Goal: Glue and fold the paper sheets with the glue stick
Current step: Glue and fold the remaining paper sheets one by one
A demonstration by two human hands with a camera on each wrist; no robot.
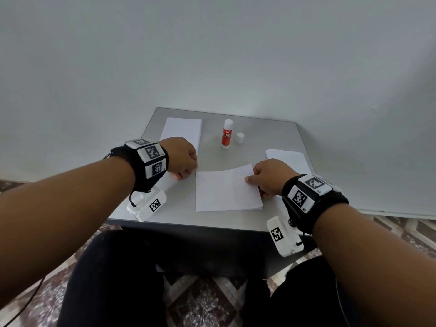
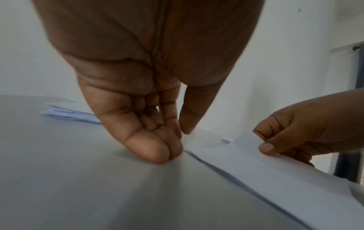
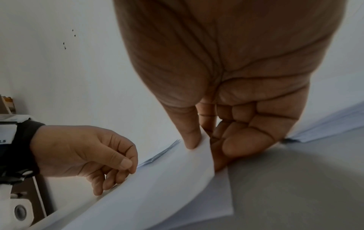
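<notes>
A white paper sheet (image 1: pixel 226 190) lies folded over on the grey table (image 1: pixel 271 135), its upper layer slightly raised. My left hand (image 1: pixel 188 169) has curled fingers and pinches the sheet's far left corner; in the left wrist view the left hand (image 2: pixel 183 140) has its thumb on top of the paper (image 2: pixel 256 168). My right hand (image 1: pixel 253 177) pinches the far right corner between thumb and index finger. The right wrist view shows the right hand (image 3: pixel 204 144) lifting the flap (image 3: pixel 157 194) off the lower layer. The glue stick (image 1: pixel 227 134) stands upright and uncapped behind the sheet, its white cap (image 1: pixel 240 138) beside it.
A stack of white sheets (image 1: pixel 181 131) lies at the table's far left, partly behind my left hand. Another stack (image 1: pixel 290 158) lies at the right edge behind my right hand. A white wall rises directly behind the table. My legs are under the near edge.
</notes>
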